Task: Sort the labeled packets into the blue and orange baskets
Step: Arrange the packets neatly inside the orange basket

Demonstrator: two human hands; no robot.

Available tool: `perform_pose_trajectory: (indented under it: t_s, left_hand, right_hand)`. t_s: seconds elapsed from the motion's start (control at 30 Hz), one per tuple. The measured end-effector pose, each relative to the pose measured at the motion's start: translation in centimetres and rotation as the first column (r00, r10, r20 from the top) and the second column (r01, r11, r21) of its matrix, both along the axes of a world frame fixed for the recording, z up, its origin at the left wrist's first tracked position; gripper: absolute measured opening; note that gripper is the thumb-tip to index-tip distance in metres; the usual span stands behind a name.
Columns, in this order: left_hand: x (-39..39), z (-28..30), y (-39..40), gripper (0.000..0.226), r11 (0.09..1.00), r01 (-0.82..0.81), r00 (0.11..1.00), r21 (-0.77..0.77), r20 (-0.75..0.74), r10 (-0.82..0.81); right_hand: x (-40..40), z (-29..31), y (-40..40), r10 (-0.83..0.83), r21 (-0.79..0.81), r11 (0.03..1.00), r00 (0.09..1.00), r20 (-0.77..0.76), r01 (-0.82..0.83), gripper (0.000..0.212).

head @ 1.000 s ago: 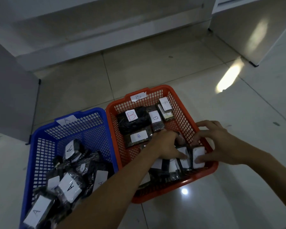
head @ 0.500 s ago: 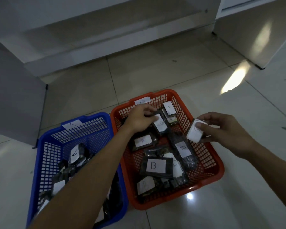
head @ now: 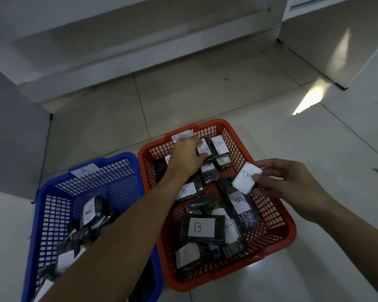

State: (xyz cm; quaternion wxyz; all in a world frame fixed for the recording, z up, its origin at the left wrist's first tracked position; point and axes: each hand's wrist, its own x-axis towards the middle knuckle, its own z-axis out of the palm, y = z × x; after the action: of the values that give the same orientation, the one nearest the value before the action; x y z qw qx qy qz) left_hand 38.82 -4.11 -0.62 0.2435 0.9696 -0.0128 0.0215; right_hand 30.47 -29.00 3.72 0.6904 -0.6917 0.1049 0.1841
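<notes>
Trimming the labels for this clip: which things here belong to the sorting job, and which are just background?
Job:
- blue basket, tagged A
- orange basket, tagged B
- held packet, in right hand
- far packet, under left hand

Background:
- tiled floor
- white cabinet

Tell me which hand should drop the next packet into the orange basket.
Right. The right hand already pinches a B-labeled packet above the orange basket; the left hand is busy among packets at its far end.
</notes>
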Motion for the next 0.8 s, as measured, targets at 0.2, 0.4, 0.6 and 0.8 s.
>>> perform_pose_trajectory:
  t_s: [0.2, 0.4, 0.6, 0.8]
  left_hand:
    - [-2.0, 1.7, -0.7, 0.035, 0.993, 0.070, 0.995, -0.096, 0.080, -0.062]
    - [-9.6, 4.5, -3.7, 0.061, 0.877, 0.293, 0.956, -0.381, 0.143, -0.257]
    - [-9.8, 3.6, -2.8, 0.052, 0.913, 0.243, 0.963, -0.327, 0.192, -0.187]
    - [-9.6, 3.7, -2.2, 0.054, 0.930, 0.283, 0.955, -0.233, 0.159, -0.251]
  right_hand:
    - [-0.3, -0.2, 0.7, -0.094, 0.105, 0.989, 0.993, -0.066, 0.100, 0.027]
    - [-1.1, -0.2, 2.6, -0.187, 0.145, 0.971, 0.982, -0.037, 0.191, 0.029]
    - [-1.8, -0.5, 4.2, -0.171, 0.184, 0.967, 0.984, -0.047, 0.177, 0.027]
    - [-2.3, -1.6, 4.8, -0.166, 0.151, 0.974, 0.986, -0.020, 0.167, 0.022]
